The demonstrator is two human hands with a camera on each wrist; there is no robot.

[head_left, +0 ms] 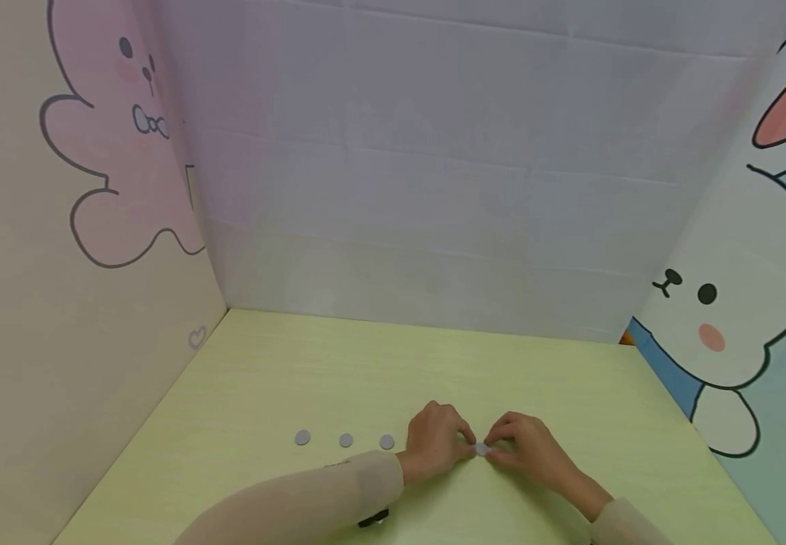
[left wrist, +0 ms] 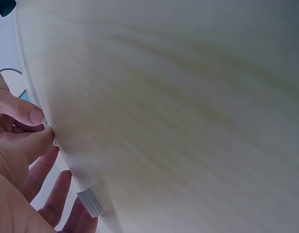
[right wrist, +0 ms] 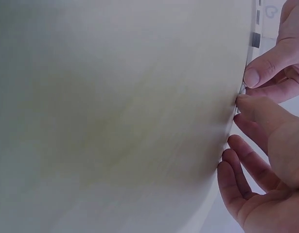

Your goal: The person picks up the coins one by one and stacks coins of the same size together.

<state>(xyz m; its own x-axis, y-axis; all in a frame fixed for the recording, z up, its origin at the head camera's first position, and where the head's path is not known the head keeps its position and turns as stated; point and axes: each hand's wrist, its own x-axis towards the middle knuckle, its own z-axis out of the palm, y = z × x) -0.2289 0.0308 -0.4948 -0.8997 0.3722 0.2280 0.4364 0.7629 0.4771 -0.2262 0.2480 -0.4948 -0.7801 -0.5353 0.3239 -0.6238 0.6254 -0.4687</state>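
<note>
1. Fingertips of the left hand (head_left: 436,441) and right hand (head_left: 527,448) meet, together pinching a small grey disc (head_left: 481,449) on the green table (head_left: 542,378).
2. Three grey discs (head_left: 345,440) lie in a row just left.
3. Wrist views are blurred; the pinched disc is barely visible.

Pale green table (head_left: 263,378); three grey discs (head_left: 345,440) in row, perhaps coins.

I see: green worktop (head_left: 263,378) | white back panel (head_left: 433,189) | pink cartoon wall L (head_left: 113,151) | bunny wall R (head_left: 740,318) | black item at worktop's near edge (head_left: 374,519)
</note>
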